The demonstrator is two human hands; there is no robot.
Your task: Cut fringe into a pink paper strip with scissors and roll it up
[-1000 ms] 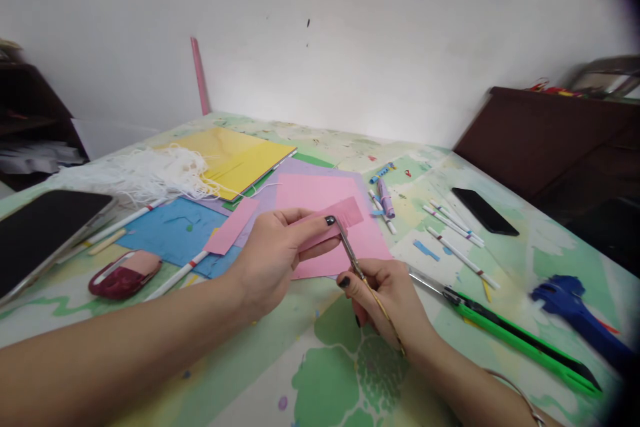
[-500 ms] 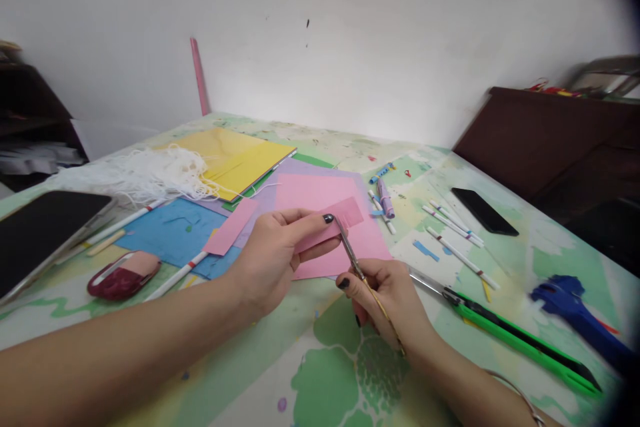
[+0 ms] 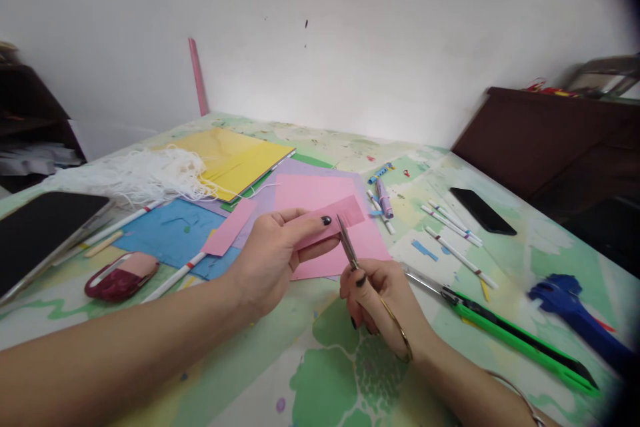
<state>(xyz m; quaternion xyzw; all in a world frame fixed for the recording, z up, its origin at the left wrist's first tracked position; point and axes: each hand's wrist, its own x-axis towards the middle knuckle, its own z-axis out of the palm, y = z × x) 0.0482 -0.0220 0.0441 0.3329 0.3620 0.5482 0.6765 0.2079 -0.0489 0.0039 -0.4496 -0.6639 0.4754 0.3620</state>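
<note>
A strip of pink paper (image 3: 353, 209) is pinched between the thumb and fingers of my left hand (image 3: 280, 250), with its free end pointing right and fine cuts showing in it. My right hand (image 3: 383, 300) is closed on a pair of scissors (image 3: 349, 243) with gold-coloured handles. The blades point up and away, their tips at the near edge of the strip beside my left thumb. Beneath both hands lies a larger sheet of pink paper (image 3: 300, 193). Another pink strip (image 3: 233, 227) rests just left of my left hand, touching a white stick.
A green box cutter (image 3: 525, 340) lies right of my right hand, near a dark blue tool (image 3: 575, 307) and a black phone (image 3: 483, 211). White sticks (image 3: 460, 257) are scattered there. Left are white string (image 3: 135, 173), yellow sheets (image 3: 240, 157), blue paper (image 3: 167, 233) and a maroon case (image 3: 123, 275).
The scissors have turned slightly and their handle loop shows more. My right thumb has shifted on the handles. My left hand keeps the strip in nearly the same place.
</note>
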